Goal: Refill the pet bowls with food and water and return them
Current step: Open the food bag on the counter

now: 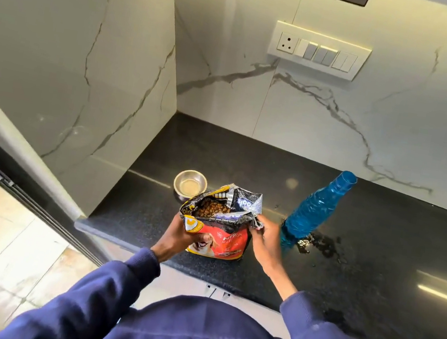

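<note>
**One bowl (190, 186) waiting, food bag (217, 238) held open**

Head view. Near the front edge of the surface (382, 242), toward its left end: red-and-yellow food bag, upright, top torn and crumpled, brown kibble (210, 209) showing inside. Left hand (179, 236) gripping the bag's left top corner, right hand (264, 235) pinching its ragged right lip. Just behind the bag: small steel bowl, no kibble in it; water or not, cannot tell. Just right: uncapped blue bottle (313, 212), puddle (325, 244) at its foot. Probably early: food pour and return left.
</note>
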### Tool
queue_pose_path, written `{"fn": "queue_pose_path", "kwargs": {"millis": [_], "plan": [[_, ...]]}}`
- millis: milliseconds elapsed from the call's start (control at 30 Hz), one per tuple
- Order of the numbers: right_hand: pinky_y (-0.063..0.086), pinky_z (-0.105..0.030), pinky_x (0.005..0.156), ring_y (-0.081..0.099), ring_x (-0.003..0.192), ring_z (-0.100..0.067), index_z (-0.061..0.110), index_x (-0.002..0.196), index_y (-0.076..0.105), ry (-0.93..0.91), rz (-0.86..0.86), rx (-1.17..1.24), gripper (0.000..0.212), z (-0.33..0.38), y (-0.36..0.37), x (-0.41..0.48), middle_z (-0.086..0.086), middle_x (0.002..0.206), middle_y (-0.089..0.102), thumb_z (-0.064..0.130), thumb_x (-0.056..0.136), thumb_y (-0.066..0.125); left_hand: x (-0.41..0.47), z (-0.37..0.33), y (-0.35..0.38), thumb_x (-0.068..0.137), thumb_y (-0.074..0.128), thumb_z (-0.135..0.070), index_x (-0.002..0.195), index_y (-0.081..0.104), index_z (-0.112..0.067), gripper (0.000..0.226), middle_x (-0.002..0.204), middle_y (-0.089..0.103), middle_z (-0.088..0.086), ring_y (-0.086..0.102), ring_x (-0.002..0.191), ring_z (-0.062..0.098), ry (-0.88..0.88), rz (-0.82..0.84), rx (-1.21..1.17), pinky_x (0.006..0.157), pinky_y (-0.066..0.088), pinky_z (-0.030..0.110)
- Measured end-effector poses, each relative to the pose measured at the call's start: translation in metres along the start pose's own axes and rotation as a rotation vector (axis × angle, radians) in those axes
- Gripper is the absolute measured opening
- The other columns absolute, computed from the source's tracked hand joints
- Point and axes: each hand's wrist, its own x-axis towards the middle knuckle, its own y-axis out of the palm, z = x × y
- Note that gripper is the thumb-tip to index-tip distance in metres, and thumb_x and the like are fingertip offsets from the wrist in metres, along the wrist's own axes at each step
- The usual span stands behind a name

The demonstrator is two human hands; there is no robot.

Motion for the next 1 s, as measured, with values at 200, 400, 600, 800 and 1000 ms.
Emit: {"fn": "queue_pose_path", "kwargs": {"millis": [200,400,600,800,1000], "plan": [[0.054,-0.016,0.086,0.070,0.106,0.000,0.018,0.123,0.069,0.073,0.040,0.075,0.063,0.007,-0.008,0.006,0.018,0.110,0.077,-0.019,0.075,0.054,0.005,0.007,-0.004,0.074,0.085,0.007,0.139,0.051,-0.004,0.074,0.129,0.069,0.010,0.068,0.119,0.021,-0.067,0.034,0.037,0.107,0.054,0.047],[0.057,-0.025,0.081,0.069,0.109,-0.008,0.007,0.128,0.068,0.053,0.018,0.189,0.074,0.022,-0.030,0.003,-0.005,0.125,0.073,0.001,0.056,0.051,0.002,-0.017,-0.029,0.067,0.094,-0.018,0.149,0.042,-0.019,0.097,0.138,0.065,-0.002,0.064,0.125,0.006,-0.153,0.241,-0.045,0.111,0.051,0.040],[0.057,-0.031,0.093,0.071,0.106,-0.019,0.002,0.116,0.069,-0.314,-0.163,-0.022,0.047,0.045,-0.018,0.003,-0.009,0.114,0.073,-0.021,0.079,0.052,0.004,-0.060,-0.038,0.084,0.083,-0.024,0.127,0.065,-0.011,0.048,0.129,0.070,0.005,0.070,0.116,0.017,-0.036,-0.114,-0.029,0.103,0.057,0.045],[0.060,-0.027,0.073,0.069,0.084,-0.006,0.020,0.115,0.072,-0.428,0.270,-0.663,0.018,0.066,0.012,0.023,0.005,0.111,0.075,0.021,0.099,0.064,0.019,-0.081,-0.019,0.089,0.066,-0.003,0.106,0.078,-0.029,0.033,0.124,0.071,0.008,0.068,0.110,0.029,-0.014,-0.086,0.834,0.094,0.058,0.045],[0.040,-0.024,0.047,0.058,0.045,-0.010,0.019,0.071,0.071,-0.272,0.410,-0.782,0.043,0.056,-0.007,0.014,0.005,0.058,0.063,0.048,0.100,0.056,0.025,-0.077,-0.020,0.098,0.059,-0.009,0.137,0.063,-0.019,0.040,0.122,0.066,0.010,0.063,0.111,0.030,-0.004,-0.077,1.051,0.096,0.053,0.045]]}}
